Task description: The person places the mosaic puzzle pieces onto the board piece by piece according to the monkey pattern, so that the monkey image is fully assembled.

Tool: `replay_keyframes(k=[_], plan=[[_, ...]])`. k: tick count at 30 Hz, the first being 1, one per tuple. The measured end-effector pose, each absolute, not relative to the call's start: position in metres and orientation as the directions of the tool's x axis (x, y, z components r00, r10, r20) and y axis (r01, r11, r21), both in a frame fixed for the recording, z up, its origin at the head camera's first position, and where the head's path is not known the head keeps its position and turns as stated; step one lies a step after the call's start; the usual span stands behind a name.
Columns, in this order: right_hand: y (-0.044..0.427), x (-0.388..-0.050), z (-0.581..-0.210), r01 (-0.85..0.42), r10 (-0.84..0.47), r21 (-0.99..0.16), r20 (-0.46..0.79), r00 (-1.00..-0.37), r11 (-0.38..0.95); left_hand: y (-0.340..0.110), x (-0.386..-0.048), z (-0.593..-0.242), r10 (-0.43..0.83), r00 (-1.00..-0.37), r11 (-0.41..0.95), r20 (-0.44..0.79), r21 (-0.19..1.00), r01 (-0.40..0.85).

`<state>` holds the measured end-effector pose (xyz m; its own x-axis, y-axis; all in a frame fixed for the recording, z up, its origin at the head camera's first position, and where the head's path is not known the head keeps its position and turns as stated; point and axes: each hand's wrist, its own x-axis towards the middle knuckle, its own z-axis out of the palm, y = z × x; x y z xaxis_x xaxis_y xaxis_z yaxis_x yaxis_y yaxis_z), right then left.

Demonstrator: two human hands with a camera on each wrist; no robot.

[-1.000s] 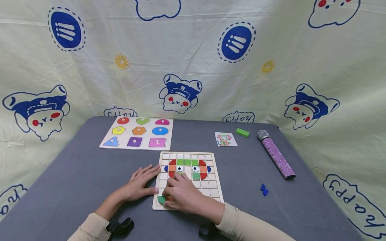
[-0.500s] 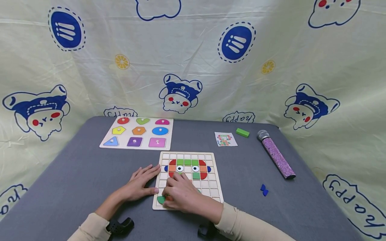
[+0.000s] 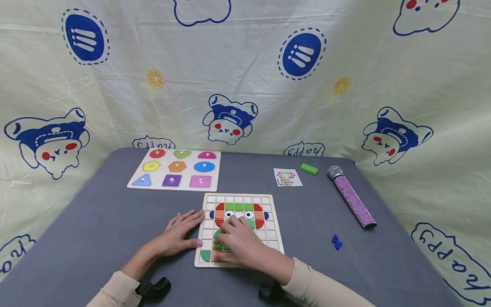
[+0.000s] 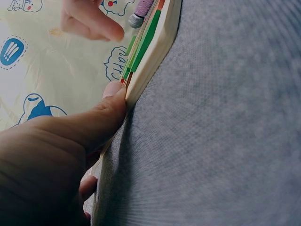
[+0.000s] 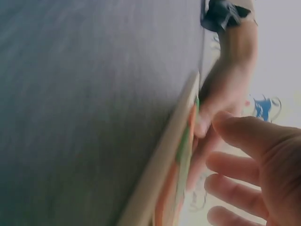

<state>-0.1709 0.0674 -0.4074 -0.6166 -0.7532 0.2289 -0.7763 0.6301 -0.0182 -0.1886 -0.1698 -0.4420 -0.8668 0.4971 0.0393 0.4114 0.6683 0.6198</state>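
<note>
A wooden grid board [image 3: 273, 246] lies on the table, its inlaid pieces forming a face-like pattern with two eye pieces [image 3: 249, 215]. My left hand [image 3: 174, 236] rests along the board's left edge, its thumb touching the rim in the left wrist view. Over the lower half of the board hovers my right hand [image 3: 245, 245], its fingers loosely bent and spread, holding nothing in the right wrist view. Beside its fingertips lie green pieces [image 3: 218, 246]; a green quarter-round piece [image 3: 205, 255] sits in the lower left corner. The right hand hides part of the lower rows.
A shape puzzle board [image 3: 175, 179] with several coloured shapes lies at the back left. A pattern card [image 3: 287, 177], a green block [image 3: 308, 169] and a glittery purple microphone [image 3: 353, 200] lie at the back right. Two small blue pieces [image 3: 336, 242] are right of the board.
My right hand has lifted and shifted slightly right, uncovering green pieces and an orange piece at the board's lower left. The left hand has stayed in place.
</note>
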Motion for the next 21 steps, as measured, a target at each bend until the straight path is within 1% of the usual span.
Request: replay_keyframes(k=[4, 8, 11, 14, 18, 21], plan=[[0.088, -0.175, -0.404, -0.752, -0.72, -0.052, 0.252, -0.647, 0.657, -0.17, -0.189, -0.442, 0.5, -0.865, 0.664, 0.038, 0.625, 0.411], [0.116, -0.18, -0.406, -0.741, -0.686, -0.055, 0.336, -0.645, 0.67, -0.17, -0.189, -0.442, 0.501, -0.865, 0.663, 0.036, 0.626, 0.41], [0.138, -0.183, -0.408, -0.718, -0.651, -0.054, 0.381, -0.657, 0.694, -0.17, -0.189, -0.442, 0.501, -0.865, 0.662, 0.035, 0.628, 0.409], [0.161, -0.186, -0.41, -0.671, -0.604, -0.06, 0.385, -0.698, 0.739, -0.17, -0.189, -0.442, 0.502, -0.864, 0.66, 0.032, 0.631, 0.408], [0.19, -0.188, -0.41, -0.581, -0.522, -0.083, 0.351, -0.777, 0.81, -0.17, -0.189, -0.443, 0.505, -0.863, 0.659, 0.033, 0.631, 0.409], [0.211, -0.187, -0.411, -0.524, -0.467, -0.095, 0.343, -0.815, 0.846, -0.17, -0.189, -0.443, 0.504, -0.863, 0.659, 0.034, 0.631, 0.409]])
